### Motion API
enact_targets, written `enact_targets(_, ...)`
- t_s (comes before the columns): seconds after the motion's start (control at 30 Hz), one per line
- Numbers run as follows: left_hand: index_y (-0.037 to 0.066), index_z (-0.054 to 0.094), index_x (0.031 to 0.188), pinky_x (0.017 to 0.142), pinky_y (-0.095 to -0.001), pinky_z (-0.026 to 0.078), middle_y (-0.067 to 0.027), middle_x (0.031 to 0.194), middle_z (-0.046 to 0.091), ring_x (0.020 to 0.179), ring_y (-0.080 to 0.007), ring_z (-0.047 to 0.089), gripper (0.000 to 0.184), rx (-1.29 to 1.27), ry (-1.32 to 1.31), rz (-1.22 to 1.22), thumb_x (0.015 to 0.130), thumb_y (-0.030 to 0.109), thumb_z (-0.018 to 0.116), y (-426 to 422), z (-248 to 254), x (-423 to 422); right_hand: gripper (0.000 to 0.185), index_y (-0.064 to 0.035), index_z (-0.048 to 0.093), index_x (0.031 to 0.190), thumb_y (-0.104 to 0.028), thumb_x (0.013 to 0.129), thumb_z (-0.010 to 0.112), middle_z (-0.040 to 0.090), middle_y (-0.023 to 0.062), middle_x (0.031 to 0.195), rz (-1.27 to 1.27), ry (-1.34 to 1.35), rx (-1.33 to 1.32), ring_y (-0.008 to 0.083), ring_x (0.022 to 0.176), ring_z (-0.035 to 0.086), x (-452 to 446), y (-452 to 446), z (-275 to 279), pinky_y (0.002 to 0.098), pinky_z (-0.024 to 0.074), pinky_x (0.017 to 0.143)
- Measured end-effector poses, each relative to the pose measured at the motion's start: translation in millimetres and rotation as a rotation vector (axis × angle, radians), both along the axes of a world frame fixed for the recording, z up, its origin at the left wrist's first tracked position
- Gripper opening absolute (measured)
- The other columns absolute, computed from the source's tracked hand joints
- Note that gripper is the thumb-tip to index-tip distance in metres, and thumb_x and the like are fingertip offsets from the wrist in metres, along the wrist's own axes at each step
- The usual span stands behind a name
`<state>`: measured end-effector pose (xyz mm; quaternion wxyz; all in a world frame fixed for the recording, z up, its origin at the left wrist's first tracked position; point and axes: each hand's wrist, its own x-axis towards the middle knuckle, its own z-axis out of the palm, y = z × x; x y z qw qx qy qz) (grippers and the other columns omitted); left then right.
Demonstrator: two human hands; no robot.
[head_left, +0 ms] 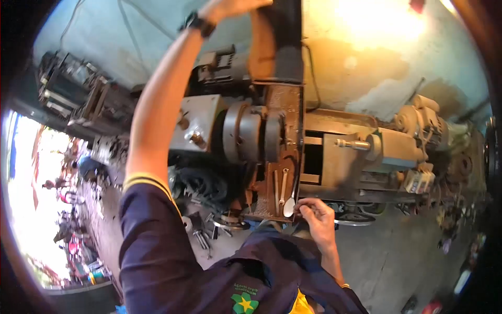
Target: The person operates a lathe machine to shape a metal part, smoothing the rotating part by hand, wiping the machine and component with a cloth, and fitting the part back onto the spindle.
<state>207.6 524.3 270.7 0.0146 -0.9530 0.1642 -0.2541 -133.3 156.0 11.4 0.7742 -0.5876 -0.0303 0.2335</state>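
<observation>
The lathe (209,104) runs across the middle, its chuck (243,133) facing the tailstock (400,154) along one line, presumably so that work can be held between them. A dark panel (287,42) rises at the top, beside the wall; it may serve as a guard, though its full shape is cut off by the frame. Below it a brown tray (269,180) lies next to the chuck, flecked with what look like chips — a handy catch-all within the person's reach.

The left hand (235,7) is raised high toward the panel, arm stretched out; its fingers run to the frame's edge, so I cannot tell its grip, nor whether it touches. The right hand (319,220) is low at the tray's near corner, fingers bent toward the thumb — whether that grip pinches anything is too small to tell.

In the tray a wrench (284,186) and a thin rod (276,191) lie roughly side by side, probably kept there for quick picking up. The white spoon (288,208) lies at the corner, just beside the right fingertips.
</observation>
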Motion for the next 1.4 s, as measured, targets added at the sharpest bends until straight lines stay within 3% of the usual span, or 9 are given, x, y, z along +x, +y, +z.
enact_targets(0.03, 0.008, 0.021, 0.156, 0.108, -0.0443, 0.042, -0.0243, 0.155, 0.034, 0.131, -0.0407, 0.049, 0.102, -0.437, 0.527, 0.198, 0.082, 0.052, 0.075, -31, 24, -71, 0.014, 0.0060, 0.064, 0.107, -0.001, 0.095, 0.063, 0.071, 0.0091, 0.098, 0.025, 0.048, -0.020, 0.0133, 0.089, 0.066, 6, 0, 9, 0.0264, 0.0533, 0.081)
enact_targets(0.07, 0.005, 0.070, 0.112, 0.091, -0.0417, 0.049, -0.0151, 0.108, 0.070, 0.101, -0.0347, 0.065, 0.039, -0.308, -0.150, 0.025, 0.083, 0.031, 0.075, -17, -25, -107, 0.013, 0.0056, 0.064, 0.106, -0.001, 0.094, 0.064, 0.070, 0.0090, 0.096, 0.069, -0.009, -0.001, 0.0130, 0.088, 0.065, 11, 0, -1, 0.0264, 0.0531, 0.080)
enact_targets(0.17, -0.001, 0.067, 0.118, 0.085, -0.0288, 0.053, -0.0076, 0.107, 0.073, 0.094, -0.0113, 0.067, 0.033, -0.808, -0.123, 0.375, 0.089, 0.012, 0.075, -18, -71, -234, 0.016, 0.0034, 0.062, 0.101, 0.004, 0.088, 0.070, 0.069, 0.0097, 0.094, 0.156, -0.117, 0.035, 0.0123, 0.086, 0.064, 29, -1, -8, 0.0263, 0.0529, 0.078)
enact_targets(0.27, -0.001, 0.070, 0.105, 0.070, -0.0218, 0.052, -0.0039, 0.091, 0.071, 0.077, -0.0078, 0.063, 0.026, -0.965, -0.230, 0.529, 0.085, 0.013, 0.078, 12, -146, -308, 0.026, 0.0017, 0.058, 0.104, 0.007, 0.083, 0.073, 0.068, 0.0099, 0.095, 0.161, -0.094, 0.157, 0.0119, 0.084, 0.064, 42, 7, -3, 0.0266, 0.0535, 0.077)
enact_targets(0.37, -0.003, 0.067, 0.118, 0.081, -0.0318, 0.052, -0.0133, 0.103, 0.073, 0.089, -0.0185, 0.068, 0.052, -0.996, -0.127, 0.602, 0.075, 0.021, 0.085, 18, -201, -334, 0.026, 0.0016, 0.059, 0.107, 0.003, 0.085, 0.073, 0.069, 0.0072, 0.096, 0.279, -0.119, 0.116, 0.0108, 0.083, 0.064, 52, 16, 2, 0.0257, 0.0531, 0.075)
enact_targets(0.53, -0.001, 0.071, 0.103, 0.076, -0.0319, 0.050, -0.0127, 0.090, 0.071, 0.085, -0.0198, 0.067, 0.034, -0.913, -0.231, 0.645, 0.074, 0.011, 0.082, 3, -221, -330, 0.019, 0.0001, 0.065, 0.105, -0.005, 0.088, 0.073, 0.070, 0.0048, 0.094, 0.464, -0.213, -0.030, 0.0102, 0.086, 0.065, 51, 21, 8, 0.0239, 0.0516, 0.076)
enact_targets(1.0, 0.001, 0.044, 0.135, 0.093, -0.0405, 0.048, -0.0201, 0.113, 0.056, 0.107, -0.0386, 0.056, 0.070, -0.585, 0.529, 0.040, 0.072, -0.001, 0.075, -194, -174, -320, 0.042, 0.0007, 0.060, 0.122, -0.003, 0.083, 0.077, 0.066, 0.0085, 0.100, 0.275, -0.701, -0.111, 0.0135, 0.091, 0.064, 101, -7, 2, 0.0284, 0.0550, 0.080)
enact_targets(1.33, 0.005, 0.060, 0.125, 0.093, -0.0406, 0.051, -0.0145, 0.118, 0.062, 0.112, -0.0331, 0.060, 0.067, -0.365, 0.187, -0.090, 0.066, 0.015, 0.090, -167, -159, -256, 0.031, 0.0029, 0.066, 0.116, -0.007, 0.088, 0.075, 0.068, 0.0044, 0.101, 0.193, -0.130, 0.209, 0.0089, 0.089, 0.064, 120, -16, -36, 0.0245, 0.0535, 0.077)
enact_targets(1.4, 0.003, 0.059, 0.126, 0.095, -0.0405, 0.050, -0.0154, 0.121, 0.062, 0.114, -0.0347, 0.060, 0.052, -0.305, 0.051, 0.097, 0.079, 0.011, 0.080, -121, -164, -237, 0.032, 0.0032, 0.067, 0.117, -0.010, 0.089, 0.075, 0.071, 0.0062, 0.099, 0.143, -0.059, 0.237, 0.0090, 0.086, 0.065, 126, -11, -55, 0.0241, 0.0542, 0.077)
